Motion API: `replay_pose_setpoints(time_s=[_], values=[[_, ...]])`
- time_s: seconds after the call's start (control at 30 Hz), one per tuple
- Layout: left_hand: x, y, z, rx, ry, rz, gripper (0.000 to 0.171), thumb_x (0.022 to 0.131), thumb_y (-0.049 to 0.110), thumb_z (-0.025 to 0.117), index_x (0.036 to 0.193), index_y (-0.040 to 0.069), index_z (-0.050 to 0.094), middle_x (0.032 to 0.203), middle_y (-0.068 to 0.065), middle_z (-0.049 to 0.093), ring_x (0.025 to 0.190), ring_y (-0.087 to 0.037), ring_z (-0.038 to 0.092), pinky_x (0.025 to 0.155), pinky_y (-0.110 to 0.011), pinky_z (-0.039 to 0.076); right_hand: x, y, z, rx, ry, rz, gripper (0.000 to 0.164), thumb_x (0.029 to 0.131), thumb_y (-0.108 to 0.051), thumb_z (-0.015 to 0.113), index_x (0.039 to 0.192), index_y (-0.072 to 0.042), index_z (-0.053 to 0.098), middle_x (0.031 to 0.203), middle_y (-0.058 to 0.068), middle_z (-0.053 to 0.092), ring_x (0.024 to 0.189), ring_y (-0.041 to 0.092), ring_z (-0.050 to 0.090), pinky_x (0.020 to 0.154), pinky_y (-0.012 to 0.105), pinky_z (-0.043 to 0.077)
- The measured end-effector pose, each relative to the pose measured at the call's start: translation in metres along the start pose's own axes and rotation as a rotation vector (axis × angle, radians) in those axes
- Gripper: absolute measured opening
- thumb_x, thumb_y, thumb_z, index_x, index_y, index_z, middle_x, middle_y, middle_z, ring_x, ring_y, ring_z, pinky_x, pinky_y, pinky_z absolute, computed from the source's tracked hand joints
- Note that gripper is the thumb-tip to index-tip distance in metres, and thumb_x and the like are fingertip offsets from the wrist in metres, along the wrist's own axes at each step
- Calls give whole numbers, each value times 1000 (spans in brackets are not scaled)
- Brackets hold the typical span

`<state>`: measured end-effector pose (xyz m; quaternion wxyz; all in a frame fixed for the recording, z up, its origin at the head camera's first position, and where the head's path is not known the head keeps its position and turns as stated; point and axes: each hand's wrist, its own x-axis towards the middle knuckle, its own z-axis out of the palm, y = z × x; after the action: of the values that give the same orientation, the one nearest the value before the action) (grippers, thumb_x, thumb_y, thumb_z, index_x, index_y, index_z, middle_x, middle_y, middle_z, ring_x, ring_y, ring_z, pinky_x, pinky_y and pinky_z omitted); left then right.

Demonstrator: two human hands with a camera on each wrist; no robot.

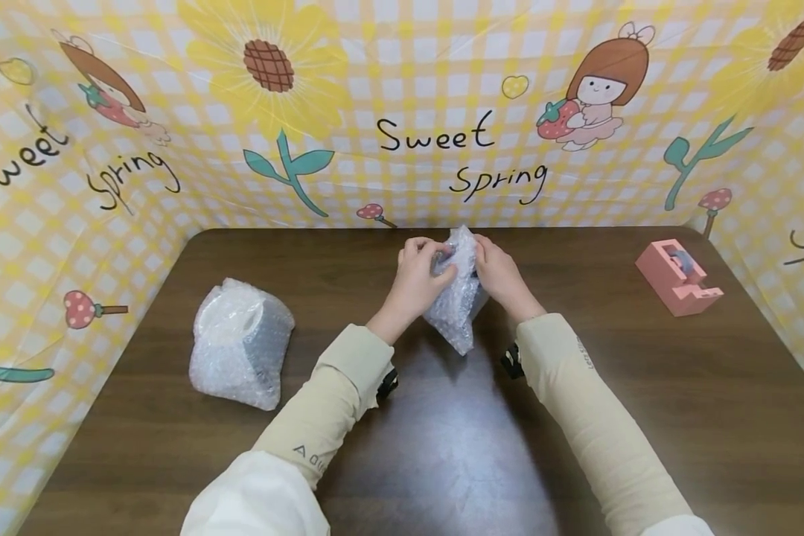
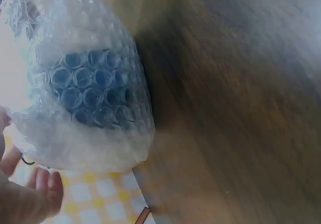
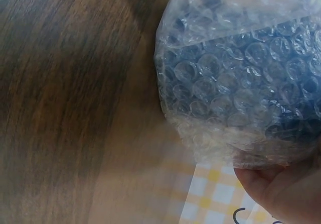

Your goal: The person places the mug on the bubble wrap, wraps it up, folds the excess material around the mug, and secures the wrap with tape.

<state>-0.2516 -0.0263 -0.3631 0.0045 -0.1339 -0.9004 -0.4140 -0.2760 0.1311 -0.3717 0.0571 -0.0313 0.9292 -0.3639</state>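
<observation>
A bubble-wrapped package [image 1: 461, 305] is held between both hands near the back middle of the table. Something dark blue shows through its bubbles in both wrist views. My left hand [image 1: 417, 277] grips the upper left side, thumb across the wrap and fingers curled at its top. On the opposite side, my right hand [image 1: 501, 272] pinches the far right edge. In the right wrist view, fingertips [image 3: 251, 179] go behind the lower border of the wrap. What the right thumb does is hidden from the head view.
Another bubble-wrapped bundle [image 1: 241, 346], bulky and whitish, sits at the left of the brown table [image 1: 141, 461]. A pink tape dispenser [image 1: 678, 279] stands at the back right. Behind the table hangs a yellow checked cloth [image 1: 402, 89] with printed flowers and words.
</observation>
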Motion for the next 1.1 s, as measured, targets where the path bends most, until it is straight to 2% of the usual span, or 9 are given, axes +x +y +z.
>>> replay_pose_setpoints(time_s=[0.13,0.37,0.47,0.53,0.63,0.7,0.77,0.9,1.1], values=[[2,-1,1,39,-34,-74,40,93,30,58,126,8,59,147,-18,33,135,-36,29,110,-48,32,-1,1,0,8,-2,5,48,106,-23,21,147,-1,29,150,23,36,138,38,35,116,47,28],[8,5,-3,220,-134,-58,46,94,35,46,131,10,58,154,-18,28,139,-37,28,113,-51,28,0,3,1,15,9,-18,48,105,-22,21,146,-1,31,149,23,38,137,38,37,115,47,29],[12,6,-2,249,-171,-68,48,96,37,43,132,8,57,152,-19,32,139,-37,31,112,-52,29,0,3,3,28,5,-17,47,105,-23,21,146,-1,32,148,23,39,137,37,37,114,47,29],[15,5,0,196,-187,-82,48,97,37,43,132,6,56,149,-19,39,137,-36,36,111,-50,32,0,3,3,31,-3,-15,48,106,-23,21,147,-1,31,149,23,38,138,37,36,115,47,29],[18,4,4,30,-197,-126,46,98,32,46,130,1,56,141,-19,50,132,-33,45,109,-45,37,0,3,3,42,-9,-13,48,106,-24,21,147,-1,30,150,23,36,139,37,35,115,48,28],[19,4,6,-86,-188,-170,43,98,29,49,128,0,58,137,-18,54,129,-30,49,108,-41,40,-1,3,2,42,-8,-16,48,105,-24,21,147,-1,30,150,23,36,139,37,34,115,48,28],[19,5,7,-158,-169,-214,41,98,28,50,126,-1,59,135,-17,55,127,-29,50,106,-40,41,-1,2,1,43,-5,-19,48,105,-24,22,147,-1,30,150,23,37,138,38,35,115,48,28],[17,10,9,-183,-118,-264,37,96,28,54,119,0,62,133,-17,57,124,-29,52,104,-40,43,-2,2,-1,41,-5,-16,48,105,-25,21,147,-2,30,150,22,37,138,37,35,115,48,29],[18,15,9,-127,-95,-307,35,96,30,54,115,3,65,129,-15,60,119,-29,55,101,-41,44,0,1,-9,64,-70,13,51,105,-29,20,150,-5,26,154,19,32,142,35,30,117,47,26]])
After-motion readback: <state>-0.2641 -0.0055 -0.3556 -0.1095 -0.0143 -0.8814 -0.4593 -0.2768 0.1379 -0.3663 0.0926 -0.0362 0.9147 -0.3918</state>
